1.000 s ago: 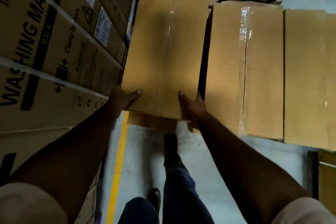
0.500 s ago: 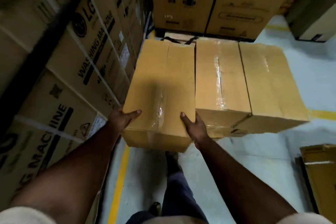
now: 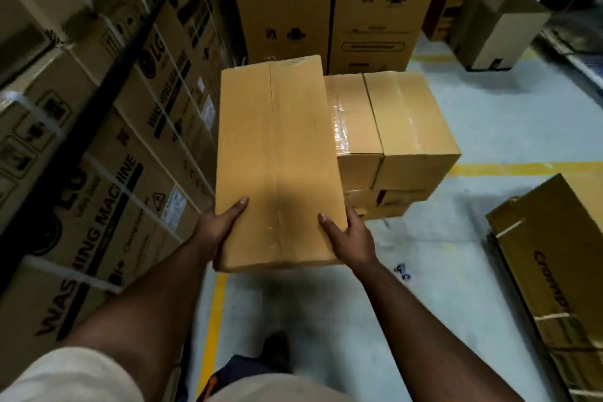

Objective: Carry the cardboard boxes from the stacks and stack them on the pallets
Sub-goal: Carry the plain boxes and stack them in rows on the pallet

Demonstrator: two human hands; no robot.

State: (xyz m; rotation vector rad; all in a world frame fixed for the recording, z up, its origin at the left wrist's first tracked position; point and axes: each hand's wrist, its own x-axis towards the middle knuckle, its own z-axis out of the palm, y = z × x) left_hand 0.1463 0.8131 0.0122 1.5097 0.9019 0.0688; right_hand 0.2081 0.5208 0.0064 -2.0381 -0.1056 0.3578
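Note:
I hold a plain long cardboard box point(image 3: 277, 153) in the air in front of me. My left hand point(image 3: 217, 227) grips its near left edge and my right hand point(image 3: 350, 235) grips its near right edge, thumbs on top. To the right and below the box stands the stack of plain taped boxes point(image 3: 401, 127), several layers high on the floor. The carried box hides the stack's left part. No pallet is visible.
Tall washing-machine cartons point(image 3: 107, 173) wall the left side. Refrigerator cartons point(image 3: 323, 3) stand behind the stack. A flat carton point(image 3: 554, 264) lies at the right. Yellow floor lines point(image 3: 212, 326) run beneath me, and a small dark object point(image 3: 402, 271) lies on the grey floor.
The box has come up off the stack and toward me, held in both hands. My view has risen and pulled back, so the stack now sits lower and farther away.

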